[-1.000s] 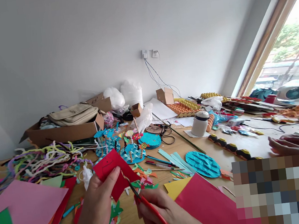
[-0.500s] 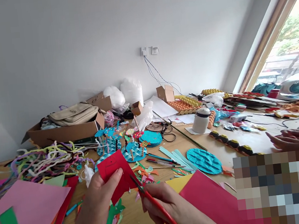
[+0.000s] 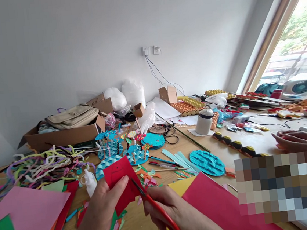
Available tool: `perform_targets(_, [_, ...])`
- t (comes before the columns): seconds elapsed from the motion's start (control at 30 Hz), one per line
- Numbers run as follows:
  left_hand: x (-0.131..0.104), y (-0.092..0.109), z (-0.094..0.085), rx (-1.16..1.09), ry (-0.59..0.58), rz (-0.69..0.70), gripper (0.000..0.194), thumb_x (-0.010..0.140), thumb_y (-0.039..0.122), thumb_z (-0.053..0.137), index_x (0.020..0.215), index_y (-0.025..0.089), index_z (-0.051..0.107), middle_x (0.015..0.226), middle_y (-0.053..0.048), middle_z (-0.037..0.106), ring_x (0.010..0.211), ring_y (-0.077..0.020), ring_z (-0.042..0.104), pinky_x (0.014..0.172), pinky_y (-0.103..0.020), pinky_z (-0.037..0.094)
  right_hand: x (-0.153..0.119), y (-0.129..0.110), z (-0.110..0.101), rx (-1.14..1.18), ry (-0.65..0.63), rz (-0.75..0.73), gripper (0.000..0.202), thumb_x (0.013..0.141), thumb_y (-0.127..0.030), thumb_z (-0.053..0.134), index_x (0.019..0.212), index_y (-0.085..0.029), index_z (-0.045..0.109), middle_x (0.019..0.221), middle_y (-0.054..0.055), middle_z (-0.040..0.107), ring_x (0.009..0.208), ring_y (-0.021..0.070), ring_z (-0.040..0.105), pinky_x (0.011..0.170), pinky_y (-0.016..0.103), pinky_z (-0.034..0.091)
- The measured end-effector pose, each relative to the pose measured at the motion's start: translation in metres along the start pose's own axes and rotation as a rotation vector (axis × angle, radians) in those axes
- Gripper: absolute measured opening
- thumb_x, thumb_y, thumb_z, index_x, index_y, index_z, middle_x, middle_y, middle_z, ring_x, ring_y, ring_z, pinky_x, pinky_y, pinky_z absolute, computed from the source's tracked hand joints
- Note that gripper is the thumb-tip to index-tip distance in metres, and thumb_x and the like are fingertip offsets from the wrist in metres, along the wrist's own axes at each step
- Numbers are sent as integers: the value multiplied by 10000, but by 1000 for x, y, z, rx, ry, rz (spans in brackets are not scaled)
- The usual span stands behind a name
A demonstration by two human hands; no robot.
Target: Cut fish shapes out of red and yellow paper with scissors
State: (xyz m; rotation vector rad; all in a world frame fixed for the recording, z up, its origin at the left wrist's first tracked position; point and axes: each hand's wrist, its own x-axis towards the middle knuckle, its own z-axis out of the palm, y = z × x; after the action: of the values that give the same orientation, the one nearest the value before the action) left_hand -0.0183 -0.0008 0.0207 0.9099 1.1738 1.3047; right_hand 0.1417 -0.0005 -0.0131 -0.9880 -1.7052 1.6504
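Observation:
My left hand [image 3: 104, 202] pinches a piece of red paper [image 3: 121, 170] that has dark pen lines drawn near its top. In my right hand [image 3: 166, 205] is a pair of scissors [image 3: 160, 212] with red handles. The blades touch the right edge of the paper; how far they are apart is hard to make out. Paper scraps [image 3: 146, 176] lie on the table just behind the paper, with more offcuts below my left hand. Right of my right hand rests a larger red sheet [image 3: 210, 204], partly over a yellow sheet [image 3: 180, 185].
Pink paper [image 3: 29, 217] lies on the left below tangled pipe cleaners [image 3: 51, 171]. A white glue bottle [image 3: 90, 183], blue wavy-paper models [image 3: 135, 154] and a blue disc [image 3: 206, 163] stand or lie beyond my hands. At the right are another person's hands [image 3: 298, 143].
The red paper and both hands have shifted slightly, and the scissor blades now overlap the paper's edge a little further. The view has turned a little. The other person's hands moved slightly.

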Motion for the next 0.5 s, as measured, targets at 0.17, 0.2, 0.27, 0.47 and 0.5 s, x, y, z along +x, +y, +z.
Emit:
perform_targets(0.17, [0, -2, -3, 5, -28, -40, 141, 634, 307, 711, 714, 195, 680, 603, -10, 713, 582, -224, 658, 551, -284, 510, -1, -2, 0, -13, 13, 17, 163, 820, -195, 419, 663, -174, 454, 470, -65, 429, 397, 55, 426, 357, 121, 291])
perform_targets(0.2, [0, -3, -4, -7, -39, -43, 142, 634, 309, 713, 712, 195, 680, 609, -10, 714, 586, -222, 656, 558, -284, 512, -1, -2, 0, -19, 15, 23, 165, 821, -198, 423, 660, -175, 454, 468, -65, 429, 397, 56, 429, 357, 122, 290])
perform_targets(0.27, [1, -5, -5, -24, -57, -50, 141, 636, 314, 714, 705, 195, 681, 624, -11, 718, 577, -210, 647, 568, -285, 513, -1, -2, 0, -27, 18, 32, 171, 819, -204, 429, 653, -175, 451, 466, -65, 427, 395, 57, 430, 355, 123, 289])
perform_targets(0.47, [6, -12, -9, 23, -51, -22, 195, 660, 327, 706, 791, 182, 703, 628, -7, 693, 605, -205, 627, 609, -301, 507, 0, 0, 1, -12, 31, 38, 177, 818, -210, 428, 645, -179, 447, 456, -65, 436, 382, 55, 422, 342, 120, 275])
perform_targets(0.5, [6, -12, -10, 25, -52, -25, 200, 657, 330, 708, 789, 179, 703, 623, -8, 690, 605, -205, 626, 605, -300, 506, 0, 1, 1, -11, 32, 40, 178, 820, -211, 425, 647, -180, 449, 455, -65, 436, 381, 56, 421, 341, 122, 272])
